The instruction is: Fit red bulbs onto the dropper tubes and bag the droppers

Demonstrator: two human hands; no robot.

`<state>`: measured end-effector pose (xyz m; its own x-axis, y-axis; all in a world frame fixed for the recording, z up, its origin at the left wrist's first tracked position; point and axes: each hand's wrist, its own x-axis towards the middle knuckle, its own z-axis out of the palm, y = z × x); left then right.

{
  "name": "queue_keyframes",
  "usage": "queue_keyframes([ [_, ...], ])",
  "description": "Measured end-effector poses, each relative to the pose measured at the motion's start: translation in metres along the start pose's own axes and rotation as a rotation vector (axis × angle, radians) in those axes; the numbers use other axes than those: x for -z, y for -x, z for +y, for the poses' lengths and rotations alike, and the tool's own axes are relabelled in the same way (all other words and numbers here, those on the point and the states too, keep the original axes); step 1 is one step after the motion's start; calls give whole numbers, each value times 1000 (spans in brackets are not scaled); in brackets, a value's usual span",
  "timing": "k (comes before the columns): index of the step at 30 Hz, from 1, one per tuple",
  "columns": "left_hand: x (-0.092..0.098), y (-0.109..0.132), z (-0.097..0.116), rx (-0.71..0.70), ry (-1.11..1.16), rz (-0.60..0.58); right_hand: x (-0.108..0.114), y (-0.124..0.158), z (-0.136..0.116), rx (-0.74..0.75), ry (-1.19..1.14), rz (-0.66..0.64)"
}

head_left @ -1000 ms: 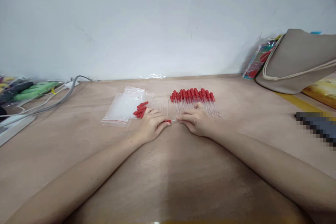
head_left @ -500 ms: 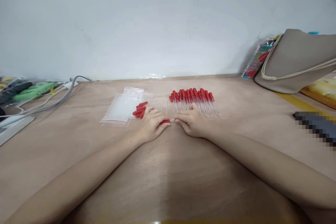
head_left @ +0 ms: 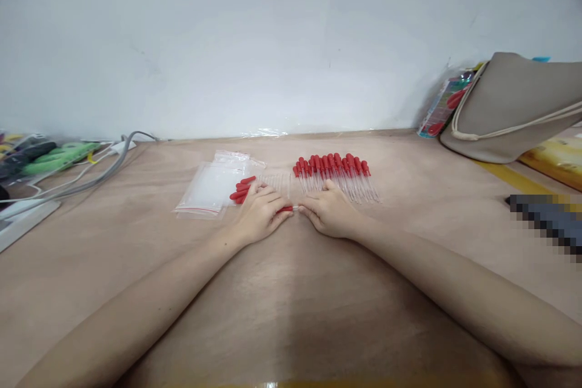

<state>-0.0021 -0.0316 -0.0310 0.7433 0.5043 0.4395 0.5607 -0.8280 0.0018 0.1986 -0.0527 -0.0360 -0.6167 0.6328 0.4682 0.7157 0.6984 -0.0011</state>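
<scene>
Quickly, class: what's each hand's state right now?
Left hand: closed, holding a slim red rubbery bulb.
Right hand: closed, pinching a thin clear glassy tube.

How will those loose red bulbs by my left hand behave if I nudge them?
The red bulbs would probably roll, being rounded and lying on their sides. Their small size suggests they're light. Their rubbery look hints they may squash rather than crack.

Readable text: none is showing anywhere.
Colourful package (head_left: 442, 108), upper right of the frame: its printed front is appearing too small and blurred for reading.
</scene>
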Motion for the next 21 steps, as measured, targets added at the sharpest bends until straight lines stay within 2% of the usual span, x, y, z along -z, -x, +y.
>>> queue_keyframes([
  [5,-1,3,-1,81,20,81,6,2,1,21,34,-4],
  [7,0,4,-1,133,11,155,7,4,6,-41,20,-11],
  [9,3,4,-4,192,-29,242,7,3,13,-225,-68,4],
  [11,8,2,-11,257,-72,285,8,-1,20,-492,-204,64],
  [13,14,-1,-21,348,-83,282,10,-9,27,-720,-295,130],
  [15,20,-3,-33,468,-65,256,11,-20,33,-849,-294,159],
  [18,27,-2,-55,617,-1,206,5,-37,38,-922,-190,121],
  [21,28,4,-76,649,202,127,-7,-52,40,-933,-57,52],
])
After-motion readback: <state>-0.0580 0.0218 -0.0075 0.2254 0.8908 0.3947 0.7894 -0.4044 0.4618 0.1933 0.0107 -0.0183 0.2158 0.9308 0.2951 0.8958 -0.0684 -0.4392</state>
